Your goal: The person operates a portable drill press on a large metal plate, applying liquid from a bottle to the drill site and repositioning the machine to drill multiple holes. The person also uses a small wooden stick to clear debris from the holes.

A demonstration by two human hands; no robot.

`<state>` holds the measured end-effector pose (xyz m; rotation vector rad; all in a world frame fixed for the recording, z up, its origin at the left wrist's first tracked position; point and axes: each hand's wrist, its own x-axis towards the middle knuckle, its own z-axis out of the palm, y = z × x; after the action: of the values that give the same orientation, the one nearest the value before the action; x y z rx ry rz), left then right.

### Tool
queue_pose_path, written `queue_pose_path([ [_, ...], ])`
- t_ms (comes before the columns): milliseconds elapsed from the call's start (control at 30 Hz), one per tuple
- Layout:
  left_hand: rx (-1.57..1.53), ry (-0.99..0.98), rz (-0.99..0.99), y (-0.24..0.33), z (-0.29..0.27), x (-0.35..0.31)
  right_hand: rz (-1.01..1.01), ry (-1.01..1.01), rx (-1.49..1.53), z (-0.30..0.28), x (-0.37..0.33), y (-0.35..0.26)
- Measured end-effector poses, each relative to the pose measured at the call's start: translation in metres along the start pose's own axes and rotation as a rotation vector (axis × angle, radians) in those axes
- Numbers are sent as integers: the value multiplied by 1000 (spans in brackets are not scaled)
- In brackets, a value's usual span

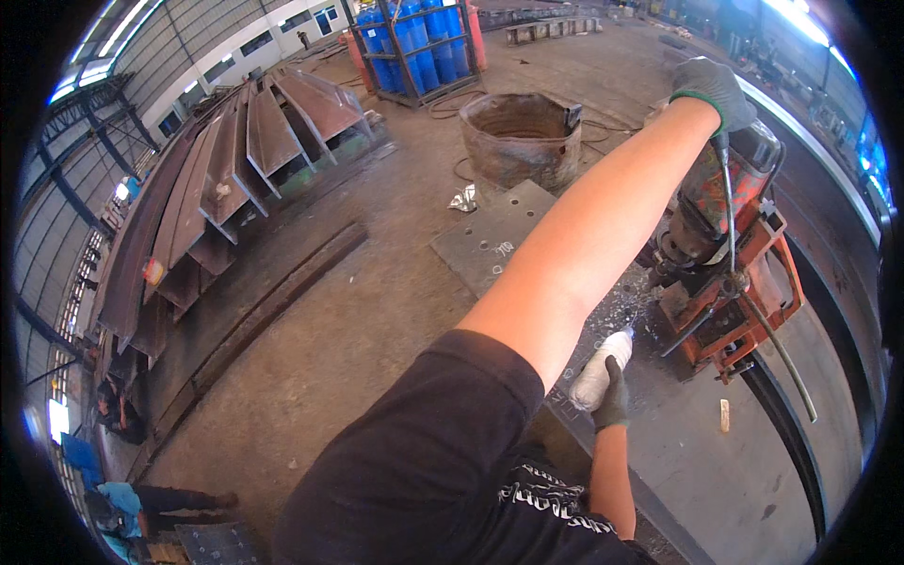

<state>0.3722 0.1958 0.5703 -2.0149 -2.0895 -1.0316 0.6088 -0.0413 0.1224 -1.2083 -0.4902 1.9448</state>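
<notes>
My left hand (711, 89), in a grey glove with a green cuff, is stretched far out to the upper right. It is closed round the top end of a feed lever (728, 202) on an orange-red drill machine (749, 301). Further spokes fan out from the same hub. Lower down, my gloved right hand (614, 395) grips a whitish squeeze bottle (595, 375), tilted with its nozzle toward the drill's base. Metal chips (617, 306) lie on the steel plate (659, 424) beside the nozzle. My left forearm hides part of the plate.
A rusty round drum (521, 141) stands beyond a plate with holes (504, 231). Steel beams (221, 174) are stacked at left, with a long bar (273, 311) on the floor. Blue cylinders (414, 42) stand caged behind. A person (122, 513) is at lower left.
</notes>
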Motion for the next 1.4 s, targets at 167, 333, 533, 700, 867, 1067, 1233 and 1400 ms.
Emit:
queue_pose_path([
  [167, -23, -26, -7, 2, -4, 0, 23, 56, -39, 2, -4, -2],
  [333, -2, 11, 46, -1, 4, 6, -33, 39, -3, 15, -19, -6],
  [533, 30, -103, 68, 4, -27, -10, -90, 43, -73, -6, 5, 12],
  [700, -50, -284, 124, 33, -47, -22, -102, 150, -188, 8, -23, -13],
  [867, 77, -146, 59, 17, -44, -16, -76, 100, -117, 19, -25, -8],
  [1067, -27, -36, 143, 11, -32, -15, -69, 154, -190, 19, -28, -11],
  [1233, -145, -229, 72, 18, -37, -15, -71, 145, -180, 18, -29, -10],
  [1400, -121, -146, 65, 18, -37, -19, -34, 164, -210, 25, -38, -18],
])
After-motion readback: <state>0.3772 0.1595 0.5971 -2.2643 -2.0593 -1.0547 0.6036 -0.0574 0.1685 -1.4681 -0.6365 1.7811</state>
